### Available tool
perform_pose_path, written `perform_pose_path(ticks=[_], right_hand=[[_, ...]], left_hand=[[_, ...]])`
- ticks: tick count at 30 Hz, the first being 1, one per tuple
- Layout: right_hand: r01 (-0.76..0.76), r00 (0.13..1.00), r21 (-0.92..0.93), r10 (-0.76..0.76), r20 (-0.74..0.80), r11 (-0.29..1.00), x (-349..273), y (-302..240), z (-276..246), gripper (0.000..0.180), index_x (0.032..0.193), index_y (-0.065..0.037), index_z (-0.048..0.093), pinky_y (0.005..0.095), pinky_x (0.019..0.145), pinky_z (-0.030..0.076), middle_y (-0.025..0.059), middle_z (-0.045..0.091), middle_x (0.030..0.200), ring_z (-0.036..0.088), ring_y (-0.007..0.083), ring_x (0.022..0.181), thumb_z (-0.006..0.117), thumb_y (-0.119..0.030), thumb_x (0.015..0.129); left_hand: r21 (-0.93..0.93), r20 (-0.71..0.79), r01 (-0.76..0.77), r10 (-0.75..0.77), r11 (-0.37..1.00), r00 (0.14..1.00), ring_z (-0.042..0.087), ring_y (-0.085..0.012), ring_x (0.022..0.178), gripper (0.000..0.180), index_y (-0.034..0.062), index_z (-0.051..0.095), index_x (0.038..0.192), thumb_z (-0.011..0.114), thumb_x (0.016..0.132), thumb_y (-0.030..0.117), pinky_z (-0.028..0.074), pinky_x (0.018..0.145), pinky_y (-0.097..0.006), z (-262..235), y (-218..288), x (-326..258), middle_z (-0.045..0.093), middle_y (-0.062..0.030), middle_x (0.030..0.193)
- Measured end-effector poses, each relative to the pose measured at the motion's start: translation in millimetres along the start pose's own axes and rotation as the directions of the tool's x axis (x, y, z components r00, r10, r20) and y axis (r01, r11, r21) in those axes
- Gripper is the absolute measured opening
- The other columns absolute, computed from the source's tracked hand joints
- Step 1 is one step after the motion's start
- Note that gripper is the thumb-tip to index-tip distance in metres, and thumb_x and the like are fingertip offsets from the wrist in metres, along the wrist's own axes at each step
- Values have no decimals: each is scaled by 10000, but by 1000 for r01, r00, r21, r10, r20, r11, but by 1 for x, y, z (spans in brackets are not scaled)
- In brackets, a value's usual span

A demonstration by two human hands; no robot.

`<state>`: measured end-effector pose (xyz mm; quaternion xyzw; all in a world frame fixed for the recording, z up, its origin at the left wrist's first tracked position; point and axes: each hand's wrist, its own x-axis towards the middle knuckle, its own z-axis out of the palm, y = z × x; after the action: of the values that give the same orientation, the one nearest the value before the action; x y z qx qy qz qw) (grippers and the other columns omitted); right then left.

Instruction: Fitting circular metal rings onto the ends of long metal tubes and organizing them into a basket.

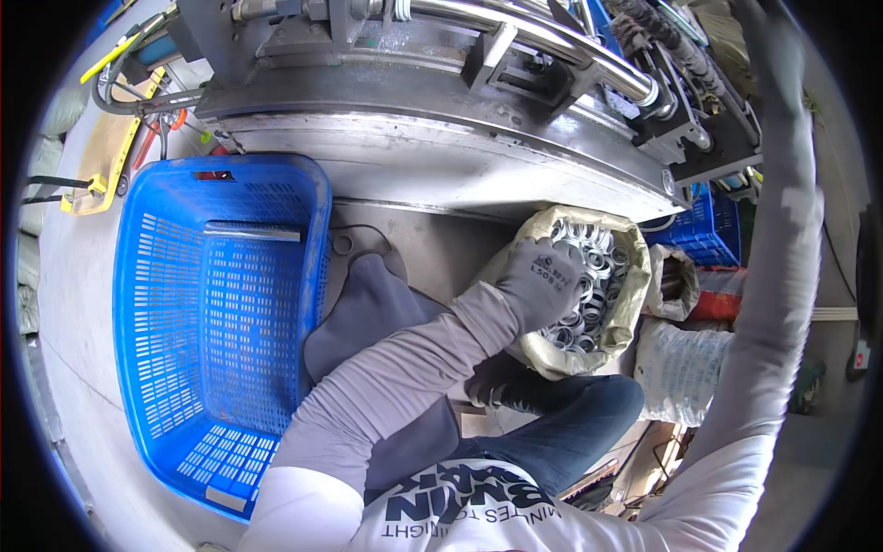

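Bright, even daylight, soft shadows, glare on steel; fisheye bends edges, dark rim, raised sleeve blurred.

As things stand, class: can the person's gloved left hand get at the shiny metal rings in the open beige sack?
Probably yes: the left hand already reaches into the open beige sack, on the shiny metal rings; nothing covers them.

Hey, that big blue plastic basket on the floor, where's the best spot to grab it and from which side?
Grip the blue basket by its thick rolled rim, probably at the two short ends, coming from above. It sits upright and open-topped, and the slotted walls look thin. The left hand is in the sack of metal rings.
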<state>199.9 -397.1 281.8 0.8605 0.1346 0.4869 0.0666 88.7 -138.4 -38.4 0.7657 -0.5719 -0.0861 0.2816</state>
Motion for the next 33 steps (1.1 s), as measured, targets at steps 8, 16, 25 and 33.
perform_pose_path(ticks=[8, 16, 25, 33], right_hand=[[-598, 801, 23, 598, 23, 801, -219, -199, -160, 234, 1164, 1, 754, 342, 956, 568, 158, 714, 1294, 713, 296, 1113, 676, -96, 966], [-836, 186, 444, 594, 782, -323, -358, -293, -152, 599, 1377, 105, 602, 326, 1030, 512, 190, 680, 1325, 680, 248, 1140, 639, -236, 887], [-949, -119, -314, 876, 467, 39, -572, -223, -54, 697, 1352, 17, 638, 493, 1037, 516, 301, 682, 1284, 660, 441, 1199, 751, -463, 860], [-834, -215, -550, 892, 398, 45, -600, -266, -4, 672, 1401, -46, 567, 495, 1051, 508, 259, 687, 1240, 643, 442, 1219, 755, -437, 889]], left_hand=[[-160, -721, -658, 368, 736, 587, 663, -304, 1112, 514, 118, 674, 1347, 738, 879, 321, 553, 975, -521, -59, 68, -75, 676, -117, 1269], [439, 155, -97, 31, 893, 987, 598, -358, 1226, 721, 15, 521, 1432, 783, 824, 300, 486, 1030, -482, -106, 82, -119, 649, -185, 1279], [317, -48, 118, -108, 941, 993, 642, -405, 1002, 668, -39, 579, 1354, 768, 775, 236, 506, 899, -487, -66, 54, -169, 658, -219, 1118], [315, 12, 133, -144, 940, 990, 645, -399, 1012, 709, -9, 577, 1401, 780, 757, 210, 505, 909, -483, -71, 65, -159, 671, -206, 1110]])
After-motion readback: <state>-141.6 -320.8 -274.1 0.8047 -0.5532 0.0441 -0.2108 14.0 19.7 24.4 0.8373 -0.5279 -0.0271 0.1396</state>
